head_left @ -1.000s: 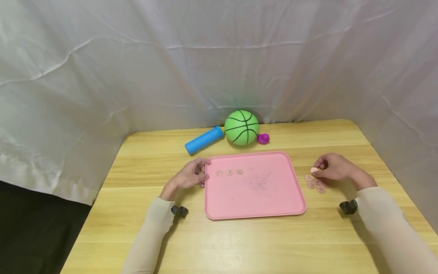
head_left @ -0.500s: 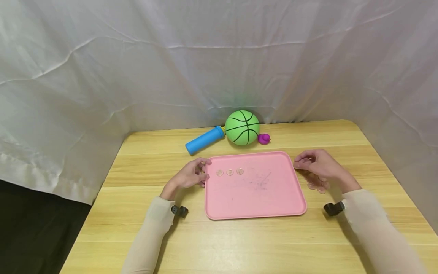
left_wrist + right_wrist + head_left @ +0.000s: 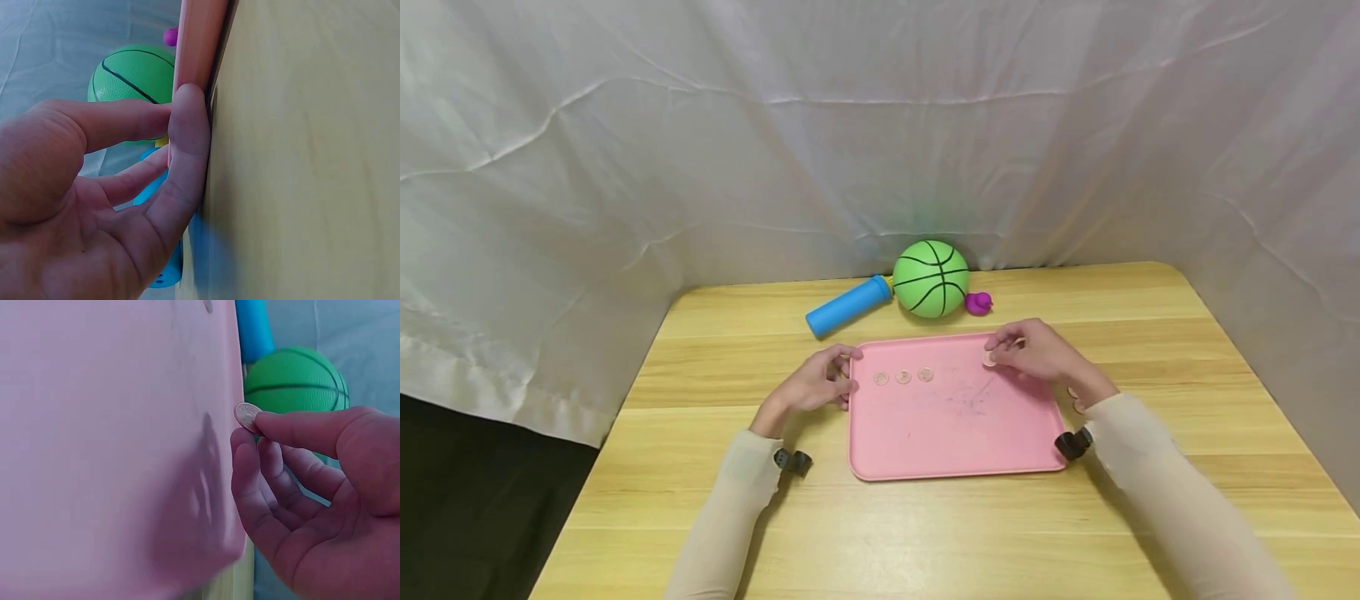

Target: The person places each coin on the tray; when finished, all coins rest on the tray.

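Observation:
A pink tray (image 3: 955, 442) lies on the wooden table. My left hand (image 3: 812, 382) grips its left rim, thumb and fingers set against the edge in the left wrist view. Three coins (image 3: 903, 377) lie in a row inside the tray near its far left. Over the tray's far right part, my right hand (image 3: 1033, 350) pinches another coin (image 3: 246, 415) between thumb and fingers, its shadow falling on the tray. Right of the tray, some more coins (image 3: 1078, 406) lie on the table, mostly hidden by my right wrist.
Behind the tray sit a green ball with black lines (image 3: 931, 279), a blue cylinder (image 3: 848, 307) with a yellow end, and a small purple duck (image 3: 978, 303). A pale curtain (image 3: 880, 150) hangs along the table's back and sides.
My right hand has carried a coin leftward from the coins on the table to over the tray's far right part. My left hand has stayed at the tray's rim.

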### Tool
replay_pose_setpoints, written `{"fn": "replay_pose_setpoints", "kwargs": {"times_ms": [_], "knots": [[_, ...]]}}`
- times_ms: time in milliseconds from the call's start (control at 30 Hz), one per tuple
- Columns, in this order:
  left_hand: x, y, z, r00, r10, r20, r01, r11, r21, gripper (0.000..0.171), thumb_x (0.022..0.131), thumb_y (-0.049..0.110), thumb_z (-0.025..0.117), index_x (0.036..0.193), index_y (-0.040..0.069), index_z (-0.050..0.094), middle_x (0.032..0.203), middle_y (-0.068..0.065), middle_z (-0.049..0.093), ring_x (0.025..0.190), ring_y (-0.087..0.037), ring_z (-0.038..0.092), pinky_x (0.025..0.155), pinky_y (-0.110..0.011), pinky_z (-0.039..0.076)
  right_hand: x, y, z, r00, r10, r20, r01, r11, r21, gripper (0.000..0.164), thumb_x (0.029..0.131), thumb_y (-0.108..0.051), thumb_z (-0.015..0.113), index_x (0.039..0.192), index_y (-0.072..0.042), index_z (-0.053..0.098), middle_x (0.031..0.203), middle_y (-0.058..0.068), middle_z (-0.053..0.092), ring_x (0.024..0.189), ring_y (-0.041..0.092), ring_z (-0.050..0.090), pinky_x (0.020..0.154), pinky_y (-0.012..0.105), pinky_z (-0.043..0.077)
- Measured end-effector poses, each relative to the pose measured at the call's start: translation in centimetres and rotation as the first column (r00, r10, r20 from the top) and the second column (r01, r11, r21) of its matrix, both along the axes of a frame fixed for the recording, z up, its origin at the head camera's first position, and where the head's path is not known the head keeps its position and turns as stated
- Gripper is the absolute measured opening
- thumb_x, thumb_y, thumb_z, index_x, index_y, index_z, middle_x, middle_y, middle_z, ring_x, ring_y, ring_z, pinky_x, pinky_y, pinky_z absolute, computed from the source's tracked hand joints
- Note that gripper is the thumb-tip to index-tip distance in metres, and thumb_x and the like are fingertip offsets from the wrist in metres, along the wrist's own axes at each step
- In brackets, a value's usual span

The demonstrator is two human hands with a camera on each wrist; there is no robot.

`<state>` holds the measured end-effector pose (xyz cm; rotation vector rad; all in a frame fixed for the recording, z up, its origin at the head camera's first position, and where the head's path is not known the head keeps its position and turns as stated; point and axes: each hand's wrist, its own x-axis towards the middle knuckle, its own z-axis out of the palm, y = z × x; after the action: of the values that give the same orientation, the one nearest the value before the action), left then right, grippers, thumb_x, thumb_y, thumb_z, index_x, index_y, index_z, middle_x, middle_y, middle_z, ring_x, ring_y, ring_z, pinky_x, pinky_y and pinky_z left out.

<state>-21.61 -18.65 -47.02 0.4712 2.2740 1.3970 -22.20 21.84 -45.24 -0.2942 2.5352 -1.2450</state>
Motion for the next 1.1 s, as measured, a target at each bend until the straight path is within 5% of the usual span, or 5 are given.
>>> {"fn": "replay_pose_setpoints", "kwargs": {"times_ms": [333,1100], "knots": [[0.1,-0.1,-0.2,1.0,0.0,-0.003,0.0,1.0,0.005,0.054,0.101,-0.008,0.066,0.152,-0.007,0.05,0.108,-0.016,0.053,0.073,-0.016,0.066,0.066,-0.028,0.07,-1.4,-3.5,-0.9,0.995,0.102,0.022,-0.101,0.995,-0.014,0.02,0.101,-0.005,0.07,0.116,0.006,0.078,0.1,0.018,0.079,0.081,0.016,0.069,0.07,0.022,0.062],[-0.1,0.0,-0.3,1.0,0.006,0.003,-0.006,1.0,0.006,0.053,0.101,-0.01,0.065,0.152,-0.005,0.051,0.11,-0.018,0.054,0.073,-0.017,0.067,0.067,-0.029,0.07,-1.7,-6.6,-0.5,0.993,0.12,-0.004,-0.119,0.985,0.128,0.01,0.097,-0.007,0.077,0.103,-0.002,0.082,0.087,0.006,0.075,0.073,0.012,0.061,0.07,0.023,0.053]]}}
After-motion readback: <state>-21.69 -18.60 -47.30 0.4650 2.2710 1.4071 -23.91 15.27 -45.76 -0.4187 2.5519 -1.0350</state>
